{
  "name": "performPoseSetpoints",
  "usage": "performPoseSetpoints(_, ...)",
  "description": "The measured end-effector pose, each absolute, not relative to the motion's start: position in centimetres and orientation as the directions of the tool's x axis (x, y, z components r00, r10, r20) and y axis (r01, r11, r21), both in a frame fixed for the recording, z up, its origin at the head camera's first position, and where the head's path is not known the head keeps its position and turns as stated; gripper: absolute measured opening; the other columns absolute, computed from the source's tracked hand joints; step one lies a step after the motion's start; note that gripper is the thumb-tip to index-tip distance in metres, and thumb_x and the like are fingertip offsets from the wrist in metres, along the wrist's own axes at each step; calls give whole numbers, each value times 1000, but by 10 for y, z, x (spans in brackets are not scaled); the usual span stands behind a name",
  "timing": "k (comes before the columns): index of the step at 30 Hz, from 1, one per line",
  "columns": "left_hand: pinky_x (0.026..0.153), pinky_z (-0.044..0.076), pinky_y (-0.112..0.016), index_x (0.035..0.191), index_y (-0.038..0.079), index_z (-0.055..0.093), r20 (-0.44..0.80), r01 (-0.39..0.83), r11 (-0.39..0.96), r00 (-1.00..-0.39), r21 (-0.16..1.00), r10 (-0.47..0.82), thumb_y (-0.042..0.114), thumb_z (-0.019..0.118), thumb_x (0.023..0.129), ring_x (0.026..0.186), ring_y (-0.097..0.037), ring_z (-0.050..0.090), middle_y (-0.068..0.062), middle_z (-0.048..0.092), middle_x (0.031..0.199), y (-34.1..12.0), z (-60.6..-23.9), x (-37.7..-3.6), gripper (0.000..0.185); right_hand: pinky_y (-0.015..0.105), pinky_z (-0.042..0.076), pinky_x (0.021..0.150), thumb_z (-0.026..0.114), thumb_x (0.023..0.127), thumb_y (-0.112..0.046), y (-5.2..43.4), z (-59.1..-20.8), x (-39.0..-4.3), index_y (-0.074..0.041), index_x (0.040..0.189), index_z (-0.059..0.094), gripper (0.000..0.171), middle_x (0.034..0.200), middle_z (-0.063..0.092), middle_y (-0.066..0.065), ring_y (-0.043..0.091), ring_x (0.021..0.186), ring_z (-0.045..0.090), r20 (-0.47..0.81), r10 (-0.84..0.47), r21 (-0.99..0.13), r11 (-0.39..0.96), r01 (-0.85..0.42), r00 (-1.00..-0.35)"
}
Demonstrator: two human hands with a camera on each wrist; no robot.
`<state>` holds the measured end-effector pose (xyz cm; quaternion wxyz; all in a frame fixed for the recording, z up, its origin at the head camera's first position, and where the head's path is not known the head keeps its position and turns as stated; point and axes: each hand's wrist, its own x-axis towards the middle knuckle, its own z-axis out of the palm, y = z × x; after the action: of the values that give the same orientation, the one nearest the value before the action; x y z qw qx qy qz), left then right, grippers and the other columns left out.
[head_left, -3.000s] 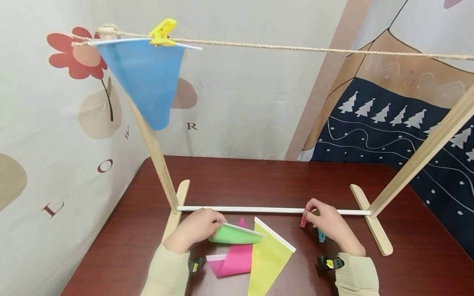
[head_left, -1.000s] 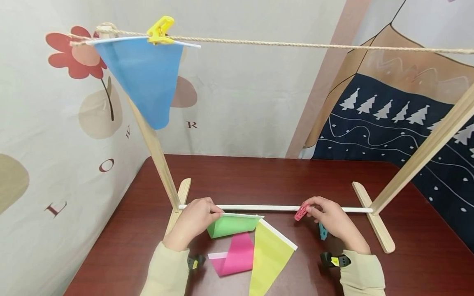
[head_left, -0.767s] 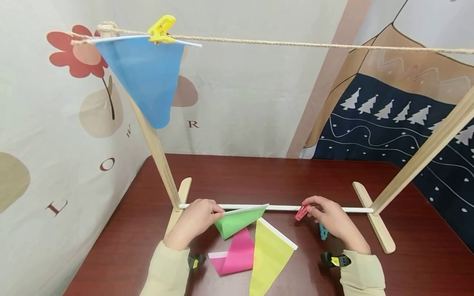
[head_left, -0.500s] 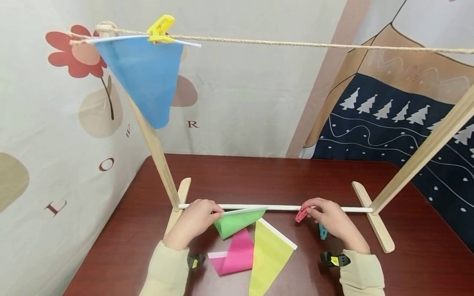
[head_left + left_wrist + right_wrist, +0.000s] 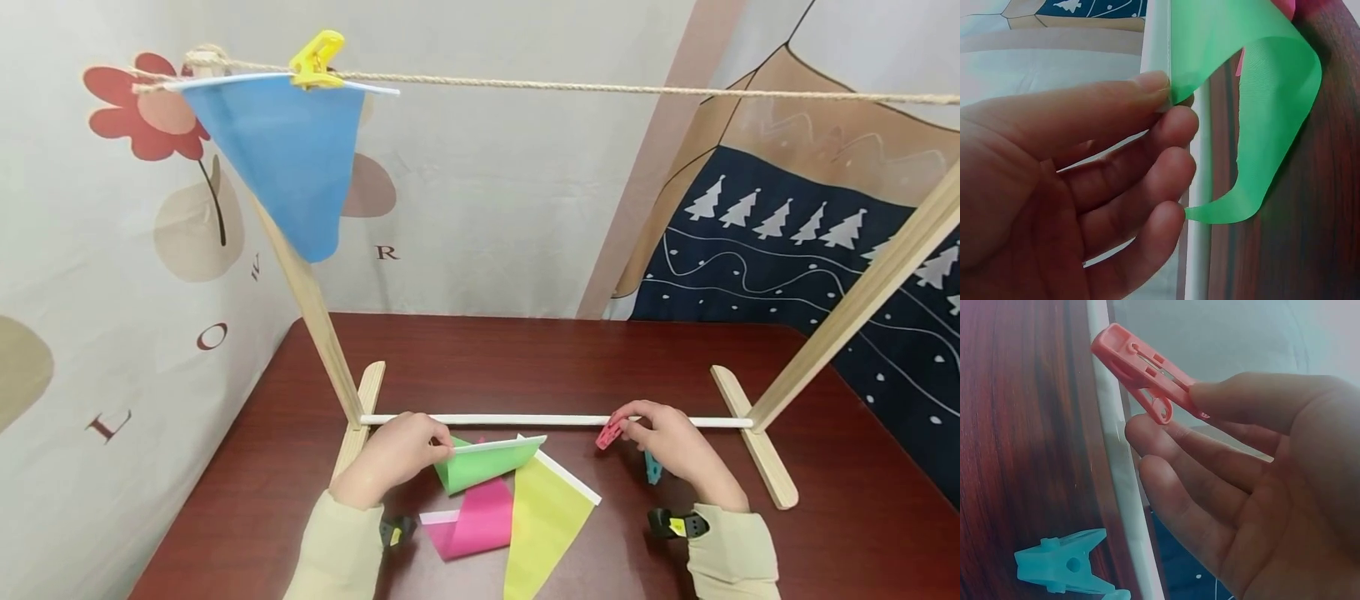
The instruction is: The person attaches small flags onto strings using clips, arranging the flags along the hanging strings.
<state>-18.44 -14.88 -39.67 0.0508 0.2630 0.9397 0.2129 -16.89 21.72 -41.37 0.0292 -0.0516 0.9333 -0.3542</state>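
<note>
My left hand pinches the white top edge of a green pennant between thumb and fingers, seen close in the left wrist view as green pennant hanging from my fingertips. My right hand pinches a pink clothespin, shown in the right wrist view as pink clothespin. Both hands are just in front of the white rod at the base of the wooden stand. A pink pennant and a yellow pennant lie on the table between my hands.
A blue pennant hangs from the rope by a yellow clothespin. A teal clothespin lies by my right hand, also teal clothespin. Wooden posts and feet flank the brown table.
My left hand lifted the green pennant off the table by its white edge so it hangs. My right hand raised the pink clothespin slightly and holds still.
</note>
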Motion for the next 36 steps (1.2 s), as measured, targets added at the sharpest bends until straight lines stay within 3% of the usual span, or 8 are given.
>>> performPoseSetpoints(11,58,37,-26,67,23,62,-59,415,785,-867,460,494,19,60,79,60,-8,43,15,52,65,-157,-396,-177,13,30,44,55,56,87,-14,207,-415,-175,-15,95,63,10,78,60,2,18,64,55,-21,-148,-672,734,-96,-989)
performPoseSetpoints(16,61,37,-27,68,25,59,-15,420,797,-881,435,473,18,54,81,62,-8,45,13,50,65,-156,-394,-178,15,30,44,56,57,87,-14,206,-415,-175,-14,94,63,10,78,61,3,18,64,55,-19,-137,-674,733,-88,-990)
performPoseSetpoints(21,59,38,-27,77,27,61,72,360,839,-929,409,364,22,51,84,59,-9,45,13,49,62,-150,-392,-181,13,30,44,55,59,86,-16,210,-419,-176,-17,94,64,10,76,60,0,15,62,53,-12,-147,-659,745,-103,-989)
performPoseSetpoints(28,57,38,-26,77,26,62,160,372,831,-928,413,336,23,61,82,57,-8,44,15,51,64,-145,-392,-185,6,29,44,55,59,85,-19,218,-420,-173,-18,92,65,9,76,59,-1,15,60,52,-12,-146,-651,752,-103,-989)
performPoseSetpoints(36,57,38,-26,72,26,61,150,374,839,-927,394,343,24,64,80,60,-8,45,15,53,66,-143,-393,-184,8,30,43,53,59,85,-21,220,-419,-171,-17,94,64,10,76,60,-1,15,60,51,-25,-142,-655,750,-91,-990)
